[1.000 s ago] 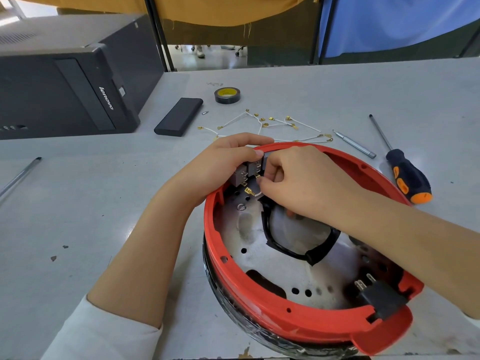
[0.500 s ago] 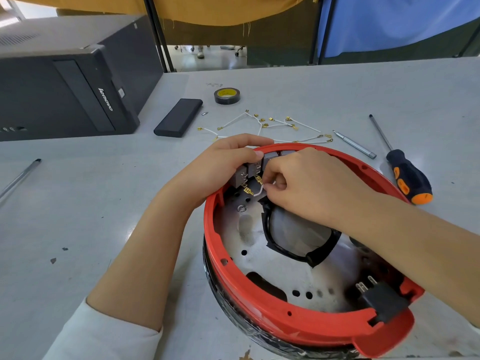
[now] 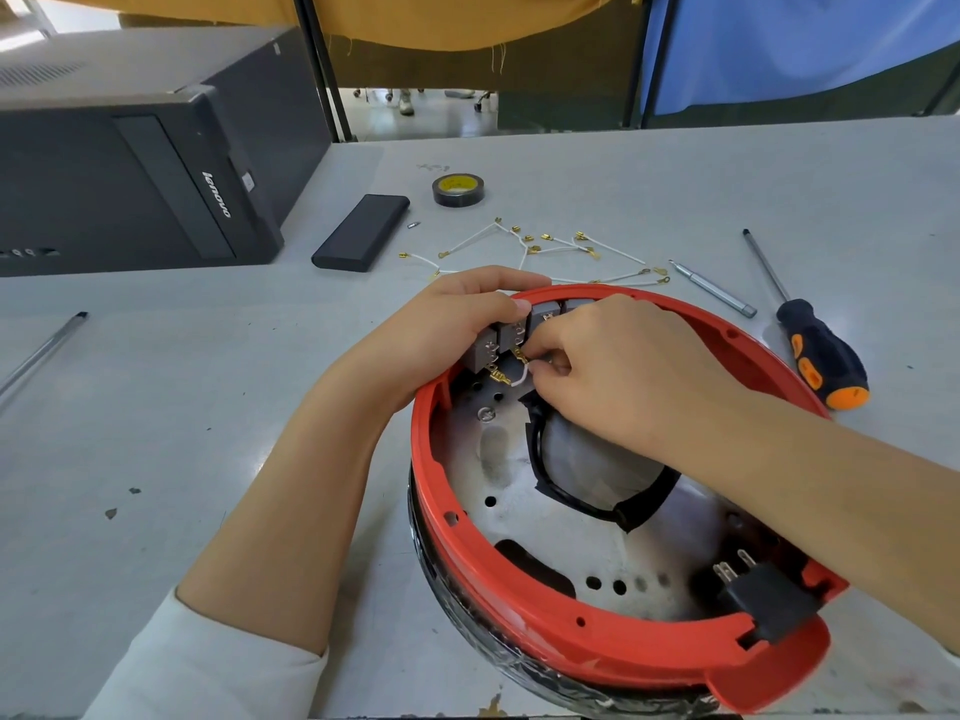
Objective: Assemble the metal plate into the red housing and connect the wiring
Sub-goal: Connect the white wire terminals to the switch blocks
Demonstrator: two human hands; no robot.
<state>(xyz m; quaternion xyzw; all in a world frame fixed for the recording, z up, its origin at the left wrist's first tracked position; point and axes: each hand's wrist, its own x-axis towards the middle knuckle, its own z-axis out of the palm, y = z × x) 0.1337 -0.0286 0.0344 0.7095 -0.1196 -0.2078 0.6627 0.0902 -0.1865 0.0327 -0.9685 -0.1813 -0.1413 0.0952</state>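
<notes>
- Grey table (image 3: 597,163) fills the view, with a yellow curtain (image 3: 441,18) and a blue curtain (image 3: 779,44) hanging behind its far edge.
- Right hand (image 3: 623,371) reaches over the red housing (image 3: 519,605), its fingers curled together and pinching a short white wire (image 3: 521,379) with brass ends beside the grey switch blocks (image 3: 511,332).
- Left hand (image 3: 447,330) wraps over the housing's far rim, fingers curled around the outside and thumb pressing on top of the switch blocks.
- Both white-wire ends sit just below the switch blocks; whether either end is fully seated on a terminal cannot be told.
- Metal plate (image 3: 519,491) lies inside the housing as its floor, dotted with holes, with one screw (image 3: 487,414) near the switch blocks.
- Black cable loop (image 3: 571,498) lies on the plate's middle, partly under the right forearm.
- Black plug socket (image 3: 769,600) with metal prongs sits in the housing's near right wall.
- Loose white wires (image 3: 561,249) with brass ends lie scattered on the table just beyond the housing.
- Black-and-orange screwdriver (image 3: 815,345) and a small silver driver bit (image 3: 711,288) lie to the right of the housing.
- Roll of black tape (image 3: 458,189) and a flat black case (image 3: 361,232) lie farther back; a black computer tower (image 3: 130,163) stands at the far left.
- Another thin metal rod (image 3: 41,356) lies at the table's left edge.
</notes>
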